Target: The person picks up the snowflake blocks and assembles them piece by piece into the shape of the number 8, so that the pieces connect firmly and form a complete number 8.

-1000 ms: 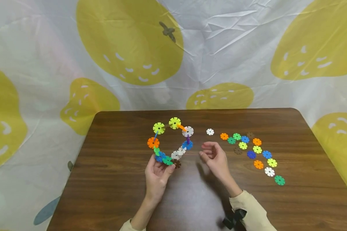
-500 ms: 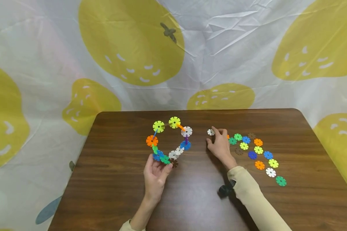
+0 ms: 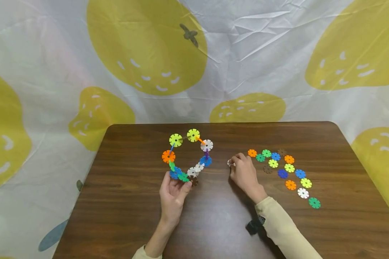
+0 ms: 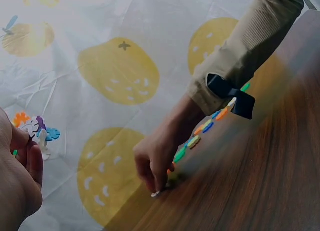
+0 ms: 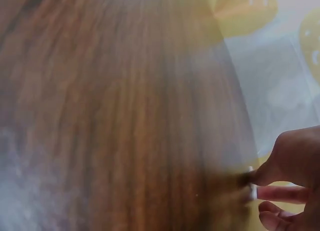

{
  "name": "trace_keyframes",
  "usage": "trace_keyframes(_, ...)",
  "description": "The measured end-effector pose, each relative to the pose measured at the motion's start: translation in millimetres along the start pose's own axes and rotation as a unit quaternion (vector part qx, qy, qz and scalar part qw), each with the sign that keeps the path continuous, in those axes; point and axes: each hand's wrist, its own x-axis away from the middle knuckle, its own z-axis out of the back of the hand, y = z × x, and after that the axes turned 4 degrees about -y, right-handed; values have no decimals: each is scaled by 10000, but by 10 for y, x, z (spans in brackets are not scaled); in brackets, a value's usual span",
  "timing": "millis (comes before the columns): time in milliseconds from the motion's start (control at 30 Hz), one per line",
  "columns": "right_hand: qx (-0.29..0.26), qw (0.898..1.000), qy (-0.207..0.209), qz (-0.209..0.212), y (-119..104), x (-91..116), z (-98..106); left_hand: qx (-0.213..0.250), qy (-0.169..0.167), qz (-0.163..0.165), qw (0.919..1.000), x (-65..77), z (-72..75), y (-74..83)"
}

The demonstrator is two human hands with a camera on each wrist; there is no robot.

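Note:
My left hand (image 3: pixel 171 203) grips the bottom of a ring of interlocking notched discs (image 3: pixel 168 157), near a green disc (image 3: pixel 183 177) and a brown disc (image 3: pixel 193 180). The ring is held up and joins yellow, orange, white, blue, green, brown and purple pieces. To its right, my right hand (image 3: pixel 245 175) pinches a small white notched disc (image 3: pixel 229 163), low over the table. Most of that disc is hidden behind the fingers. In the left wrist view the white disc (image 4: pixel 155 194) shows under the right fingertips; in the right wrist view the thumb (image 5: pixel 270 171) is beside it.
Several loose notched discs lie flat right of my right hand, from an orange disc (image 3: pixel 252 153) to a green disc (image 3: pixel 314 203) nearest me. The brown wooden table (image 3: pixel 117 201) ends at a lemon-print cloth (image 3: pixel 175 108). A black device (image 3: pixel 254 226) is strapped at the right sleeve.
My right hand reached to the white disc at the back, took hold of it and brought it toward me and slightly left. My left hand and the ring shifted slightly left.

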Motion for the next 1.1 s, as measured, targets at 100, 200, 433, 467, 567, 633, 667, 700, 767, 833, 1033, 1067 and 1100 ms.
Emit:
trace_keyframes(100,-144,9997,-187,-19,-29,16,47,30,19,28,10000,0,3,2)
trace_keyframes(200,-407,9967,-652,-273,-44,23,104,48,37,62,10000,1,4,3)
trace_keyframes(433,-1602,9739,-1474,-647,-171,121,278,56,58,149,9999,0,2,13)
trace_keyframes(467,-1821,9713,-1433,-540,-208,142,317,59,59,157,9998,-1,1,15)
trace_keyframes(567,-2448,9628,-1143,-104,-360,193,454,122,58,148,9998,-4,1,20)
trace_keyframes(633,-2761,9570,-864,229,-485,221,555,182,53,115,9998,-5,2,21)
trace_keyframes(667,-2931,9525,-741,358,-553,235,603,223,52,103,9997,-5,3,21)
trace_keyframes(700,-3070,9485,-612,493,-617,248,644,253,63,110,9996,-5,2,22)
trace_keyframes(767,-3273,9412,-362,760,-735,274,716,289,72,148,9994,-2,-2,23)
trace_keyframes(833,-3426,9338,-162,1019,-830,298,765,305,92,232,9992,0,-10,27)
trace_keyframes(1033,-3595,9157,152,1789,-968,319,809,274,122,377,9988,0,-21,41)
trace_keyframes(1067,-3547,9154,208,1890,-975,318,809,278,98,376,9989,0,-20,41)
trace_keyframes(1100,-3487,9161,251,1965,-978,320,806,298,70,373,9988,0,-16,40)
